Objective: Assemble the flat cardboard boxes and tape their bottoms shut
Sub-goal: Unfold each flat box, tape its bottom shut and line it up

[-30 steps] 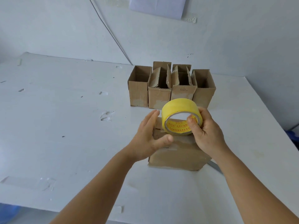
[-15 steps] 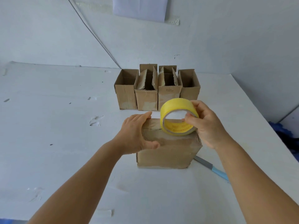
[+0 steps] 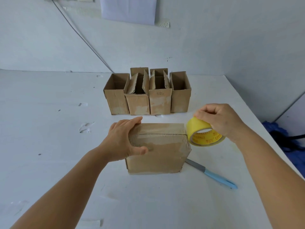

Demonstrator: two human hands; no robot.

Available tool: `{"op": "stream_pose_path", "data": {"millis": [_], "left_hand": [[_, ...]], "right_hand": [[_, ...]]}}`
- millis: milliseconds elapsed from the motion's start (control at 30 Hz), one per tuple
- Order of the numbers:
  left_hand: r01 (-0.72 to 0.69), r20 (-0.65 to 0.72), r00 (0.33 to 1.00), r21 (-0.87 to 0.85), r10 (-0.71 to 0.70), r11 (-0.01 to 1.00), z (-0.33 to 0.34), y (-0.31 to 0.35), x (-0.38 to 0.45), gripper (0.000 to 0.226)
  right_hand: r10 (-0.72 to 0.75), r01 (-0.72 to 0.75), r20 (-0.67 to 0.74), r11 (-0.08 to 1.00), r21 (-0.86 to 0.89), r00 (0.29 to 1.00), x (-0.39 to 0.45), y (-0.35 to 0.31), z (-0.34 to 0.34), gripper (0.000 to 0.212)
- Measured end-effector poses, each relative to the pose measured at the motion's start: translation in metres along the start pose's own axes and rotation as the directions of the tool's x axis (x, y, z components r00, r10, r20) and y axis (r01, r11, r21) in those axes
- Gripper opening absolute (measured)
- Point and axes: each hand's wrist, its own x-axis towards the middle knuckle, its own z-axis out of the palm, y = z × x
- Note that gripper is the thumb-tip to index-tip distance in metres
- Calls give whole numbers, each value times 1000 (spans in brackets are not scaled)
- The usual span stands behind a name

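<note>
Taping step in hand: bottom seam of the near box about to be closed

Nearest, a blue-handled knife [image 3: 212, 174] lies on the surface [image 3: 49, 146] just right of the near box [image 3: 158, 154]; judged needed for cutting the tape. Box stands bottom-up, flaps folded shut, seam running left to right across the top, no fresh tape visible on it. Left hand [image 3: 123, 141] steadies it, fingers laid over the far left edge, thumb pressed on the front face, grip relaxed. Right hand [image 3: 219, 119] pinches the yellow tape roll [image 3: 203, 134] at the box's right end, touching the corner by the seam. Next move calls for anchoring the tape end there and drawing the roll leftward along the seam, flaps held flush. Beyond, four upright boxes [image 3: 146, 95] in a row, tops open; what shows of their insides looks empty
</note>
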Motion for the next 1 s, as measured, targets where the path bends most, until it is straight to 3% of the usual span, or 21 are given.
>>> {"op": "stream_pose_path", "data": {"millis": [233,433,567,667,1000], "left_hand": [[27,-6,1000,-8,-27,1000,2,-3,0,107],[12,17,1000,43,-13,999,1,-2,0,105],[-97,124,990,314,60,945,0,6,-1,102],[-136,223,974,467,32,874,8,25,-5,100],[-353,436,894,544,104,761,47,115,57,102]], "right_hand": [[37,-29,51,988,-154,998,5,13,5,12],[67,-60,49,987,-148,997,0,29,17,12],[65,-59,49,991,-122,997,1,32,19,12],[60,-54,52,993,-109,997,1,34,21,13],[33,-28,43,992,-125,999,0,33,21,13]]}}
